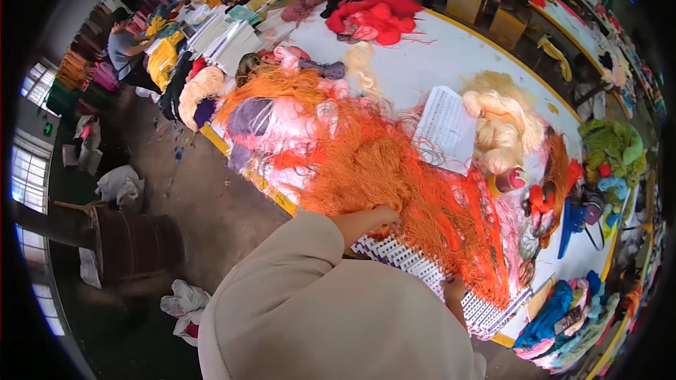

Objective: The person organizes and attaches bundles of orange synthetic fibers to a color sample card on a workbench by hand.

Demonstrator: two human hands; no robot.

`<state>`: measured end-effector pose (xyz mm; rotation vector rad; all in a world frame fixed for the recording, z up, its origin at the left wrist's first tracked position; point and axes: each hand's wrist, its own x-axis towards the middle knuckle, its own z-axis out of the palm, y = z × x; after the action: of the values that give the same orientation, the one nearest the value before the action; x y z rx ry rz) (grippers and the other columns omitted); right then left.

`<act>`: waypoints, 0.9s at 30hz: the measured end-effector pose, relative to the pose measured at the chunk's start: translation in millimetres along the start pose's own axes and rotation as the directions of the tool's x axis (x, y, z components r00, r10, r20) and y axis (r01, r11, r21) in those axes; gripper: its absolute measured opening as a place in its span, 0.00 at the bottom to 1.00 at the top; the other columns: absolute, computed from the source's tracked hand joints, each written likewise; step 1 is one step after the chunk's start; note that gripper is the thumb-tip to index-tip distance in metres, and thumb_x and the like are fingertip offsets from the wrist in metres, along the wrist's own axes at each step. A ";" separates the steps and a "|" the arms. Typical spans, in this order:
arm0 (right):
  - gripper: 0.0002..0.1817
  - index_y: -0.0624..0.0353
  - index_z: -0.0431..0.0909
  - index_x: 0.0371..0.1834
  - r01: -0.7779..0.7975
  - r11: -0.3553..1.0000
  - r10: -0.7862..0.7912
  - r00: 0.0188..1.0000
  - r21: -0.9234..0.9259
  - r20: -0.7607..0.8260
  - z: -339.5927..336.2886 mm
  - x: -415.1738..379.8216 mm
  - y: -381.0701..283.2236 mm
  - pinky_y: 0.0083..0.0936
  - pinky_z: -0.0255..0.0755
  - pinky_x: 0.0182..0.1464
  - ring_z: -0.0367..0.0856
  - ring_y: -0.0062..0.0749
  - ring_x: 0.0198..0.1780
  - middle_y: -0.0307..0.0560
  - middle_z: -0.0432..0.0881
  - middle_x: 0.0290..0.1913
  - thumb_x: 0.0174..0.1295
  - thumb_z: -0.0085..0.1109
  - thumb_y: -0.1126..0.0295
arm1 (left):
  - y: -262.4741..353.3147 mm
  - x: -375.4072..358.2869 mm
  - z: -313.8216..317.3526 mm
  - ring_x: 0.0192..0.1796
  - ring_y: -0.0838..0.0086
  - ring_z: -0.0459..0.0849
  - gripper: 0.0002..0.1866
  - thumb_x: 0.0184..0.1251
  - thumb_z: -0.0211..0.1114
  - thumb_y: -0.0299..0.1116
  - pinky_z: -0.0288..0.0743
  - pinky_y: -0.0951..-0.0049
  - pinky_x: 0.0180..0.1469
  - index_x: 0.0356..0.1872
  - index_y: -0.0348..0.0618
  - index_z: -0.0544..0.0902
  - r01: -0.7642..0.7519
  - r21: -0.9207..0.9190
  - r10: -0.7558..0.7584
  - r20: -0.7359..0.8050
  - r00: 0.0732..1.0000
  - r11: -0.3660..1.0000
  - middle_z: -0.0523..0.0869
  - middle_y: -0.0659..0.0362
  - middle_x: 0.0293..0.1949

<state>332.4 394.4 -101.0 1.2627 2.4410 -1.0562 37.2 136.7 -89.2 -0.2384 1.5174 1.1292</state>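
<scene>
A large tangled heap of orange yarn (370, 169) spreads over the table in front of me, with redder strands (482, 239) running down its right side. My left hand (386, 217) is at the near edge of the heap, its fingers curled into the orange yarn. Farther right, my right hand (454, 288) is low beside the hanging strands, its fingers mostly hidden. Between my body and the yarn lie white strips with rows of dark dots (408, 260), partly covered by strands.
A printed white sheet (445, 127) lies behind the heap, beside cream yarn skeins (503, 130) and a dark pink cone (510, 180). Red yarn (373, 17) is at the far side of the white table (451, 49). Another person (127, 49) is at the far left.
</scene>
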 end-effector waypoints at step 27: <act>0.14 0.59 0.75 0.25 0.092 0.995 -0.093 0.995 -0.043 -0.022 7.5 9.3 15.0 0.30 0.74 0.31 0.80 0.33 0.26 0.44 0.80 0.23 0.40 0.74 0.75 | 15.2 -10.5 -4.5 0.30 0.70 0.88 0.11 0.65 0.61 0.31 0.79 0.71 0.45 0.29 0.32 0.85 0.039 0.200 -0.043 0.015 0.999 0.979 0.89 0.52 0.27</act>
<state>337.2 400.9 -118.4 1.1664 2.5481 -1.0118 27.1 136.7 -73.2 -0.1206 1.5889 0.9362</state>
